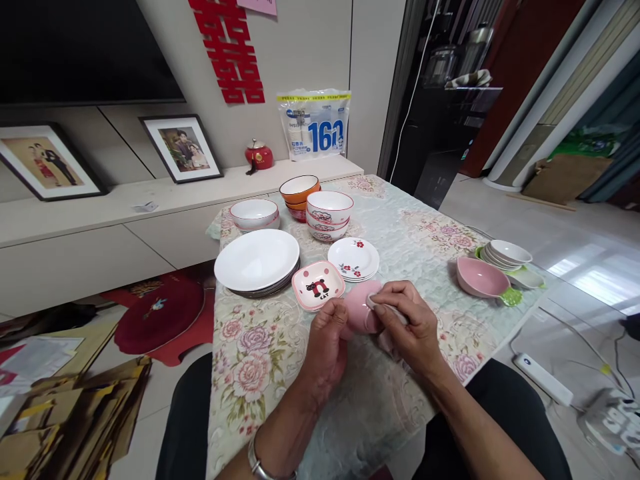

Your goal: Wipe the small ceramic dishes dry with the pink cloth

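A pink bowl point(361, 308) is held above the near part of the table, its underside turned up toward me. My left hand point(327, 337) grips its left edge between thumb and fingers. Pinched in my right hand point(413, 323) is a whitish cloth point(387, 341), pressed against the bowl's base; part of it hangs below the fingers. Just beyond the bowl lie a square dish with a cat picture point(318, 285) and a stack of small flowered plates point(354, 259).
Large white plates point(257, 259) are stacked at left. Behind stand white bowls point(254, 212), orange bowls point(300, 189) and red-rimmed bowls point(329, 212). A pink leaf-handled dish point(481, 277) and small stacked bowls point(507, 253) sit near the table's right edge. A power strip point(544, 379) lies on the floor.
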A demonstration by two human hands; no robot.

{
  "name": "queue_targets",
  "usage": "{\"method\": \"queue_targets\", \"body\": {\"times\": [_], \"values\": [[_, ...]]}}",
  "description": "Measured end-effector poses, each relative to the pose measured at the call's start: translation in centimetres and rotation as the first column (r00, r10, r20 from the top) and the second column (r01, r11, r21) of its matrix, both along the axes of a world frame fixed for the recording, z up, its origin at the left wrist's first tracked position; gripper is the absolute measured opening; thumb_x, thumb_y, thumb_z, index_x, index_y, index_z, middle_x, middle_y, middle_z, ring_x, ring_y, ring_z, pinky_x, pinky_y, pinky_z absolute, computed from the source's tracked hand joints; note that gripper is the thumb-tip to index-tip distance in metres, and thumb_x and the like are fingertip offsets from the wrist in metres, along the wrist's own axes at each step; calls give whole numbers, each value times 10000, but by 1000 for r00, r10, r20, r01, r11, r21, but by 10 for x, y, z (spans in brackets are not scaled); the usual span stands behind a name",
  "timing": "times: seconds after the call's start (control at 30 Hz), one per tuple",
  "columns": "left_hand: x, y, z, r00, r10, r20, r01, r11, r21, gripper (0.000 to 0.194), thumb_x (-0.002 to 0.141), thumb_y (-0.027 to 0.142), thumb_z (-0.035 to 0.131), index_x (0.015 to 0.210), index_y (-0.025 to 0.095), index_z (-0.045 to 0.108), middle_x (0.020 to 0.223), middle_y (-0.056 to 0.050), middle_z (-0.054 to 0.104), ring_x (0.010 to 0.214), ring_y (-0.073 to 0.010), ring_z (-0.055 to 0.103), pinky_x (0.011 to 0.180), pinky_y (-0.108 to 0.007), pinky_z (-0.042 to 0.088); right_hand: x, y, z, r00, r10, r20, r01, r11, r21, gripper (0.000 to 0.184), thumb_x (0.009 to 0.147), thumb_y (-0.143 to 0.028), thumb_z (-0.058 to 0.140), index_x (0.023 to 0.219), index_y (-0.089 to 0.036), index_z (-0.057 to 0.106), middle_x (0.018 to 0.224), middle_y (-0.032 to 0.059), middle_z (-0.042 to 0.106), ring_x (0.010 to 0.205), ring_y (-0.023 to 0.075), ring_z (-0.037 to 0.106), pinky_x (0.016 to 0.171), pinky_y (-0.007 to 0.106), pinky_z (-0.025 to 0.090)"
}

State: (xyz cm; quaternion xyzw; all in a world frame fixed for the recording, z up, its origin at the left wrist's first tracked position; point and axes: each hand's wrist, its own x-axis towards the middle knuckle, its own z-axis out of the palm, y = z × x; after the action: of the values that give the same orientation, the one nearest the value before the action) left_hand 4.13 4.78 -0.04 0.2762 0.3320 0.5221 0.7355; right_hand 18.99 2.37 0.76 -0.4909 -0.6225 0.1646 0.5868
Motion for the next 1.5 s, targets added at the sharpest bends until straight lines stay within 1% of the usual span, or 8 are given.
{"method": "queue_targets", "body": {"times": [0.27,0.53,0.8,1.03,1.13,1.27,1.4,1.5], "values": [[2,-2,7,999,-32,9,32,999,-24,388,613,444,872,692,154,626,682,23,577,648,-103,456,624,-214,389,15,14,-17,967,-101,-235,44,970,-238,174,901,-343,620,904,-210,732,914,45,678,894,211,613,830,354,462],[4,-2,6,1000,-8,12,8,1000,21,262,752,380,788,870,159,711,851,-22,671,784,-143,564,724,-249,459,3,8,-11,991,-23,-134,6,992,-128,120,907,-290,627,897,-224,727,909,40,633,859,191,597,807,347,457],[-3,0,7,992,-122,10,122,992,30,254,760,327,765,928,137,758,849,-63,720,744,-156,605,704,-263,459,5,5,-4,1000,7,-14,-8,1000,-28,115,906,-237,621,933,-231,733,917,45,630,886,194,608,800,350,464],[-2,-2,9,989,-145,31,145,989,10,309,676,322,824,905,131,746,842,-73,715,710,-157,578,625,-253,421,11,10,-6,987,-147,-71,140,986,-94,118,910,-263,611,867,-222,714,891,44,647,879,203,610,804,359,464],[-1,-2,10,987,-153,58,152,988,17,317,672,328,825,910,136,741,854,-71,716,729,-163,589,651,-262,437,6,2,1,985,-162,65,161,987,13,116,908,-235,602,915,-234,718,905,54,634,880,210,608,780,370,475],[0,-3,11,988,-146,47,147,989,-19,264,708,329,784,898,150,740,828,-50,709,717,-152,592,655,-256,452,-3,-5,12,958,-98,270,57,986,156,165,883,-149,604,967,-239,713,890,64,641,888,225,591,756,396,481],[1,-5,6,997,-72,13,72,997,-5,230,744,361,780,841,163,715,785,-15,677,689,-123,555,634,-231,435,-7,-4,16,948,-92,305,35,981,189,189,878,-110,591,974,-227,704,875,68,633,874,226,581,744,403,479],[-1,-4,2,993,-114,-21,115,992,49,270,778,402,767,875,159,702,713,2,640,633,-106,521,618,-227,407,-9,-5,17,937,-95,337,25,978,206,202,863,-102,588,966,-230,706,873,71,635,856,230,574,728,405,469]]}}
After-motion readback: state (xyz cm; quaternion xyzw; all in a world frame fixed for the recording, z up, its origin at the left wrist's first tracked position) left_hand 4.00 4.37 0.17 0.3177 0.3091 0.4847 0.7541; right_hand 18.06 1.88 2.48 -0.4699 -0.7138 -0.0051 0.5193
